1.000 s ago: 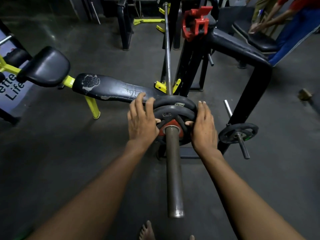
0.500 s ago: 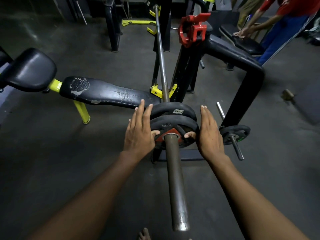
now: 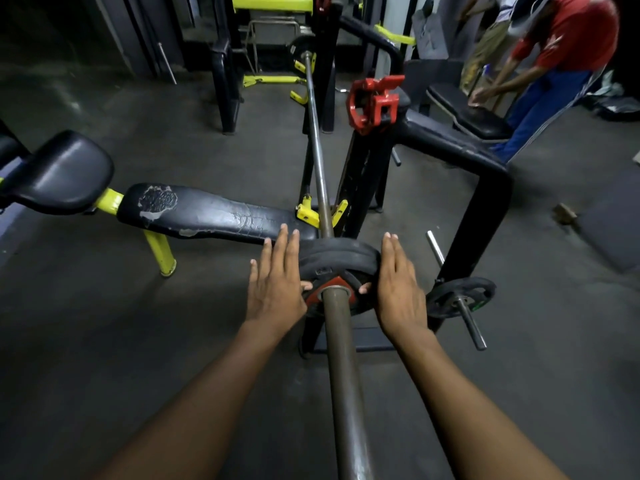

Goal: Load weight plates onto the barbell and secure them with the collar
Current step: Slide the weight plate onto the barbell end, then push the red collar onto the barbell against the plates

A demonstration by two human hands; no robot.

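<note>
The barbell (image 3: 344,368) runs from the bottom centre away from me, resting in yellow hooks on the rack. Two black weight plates (image 3: 337,261) sit on its sleeve, the nearer one with a red hub. My left hand (image 3: 275,289) lies flat against the plates' left side, thumb on the nearer plate's face. My right hand (image 3: 400,289) presses the right side the same way, fingers straight. A red collar (image 3: 372,103) rests on top of the black rack upright, beyond the plates.
A worn black bench (image 3: 214,216) on yellow legs lies to the left. A small black plate (image 3: 460,296) hangs on a storage peg at the right of the black frame (image 3: 485,202). A person in a red shirt (image 3: 568,39) bends over another bench at the far right.
The plates have slid further along the sleeve away from me, both hands staying on them. The view has tilted up, showing more of the far rack.
</note>
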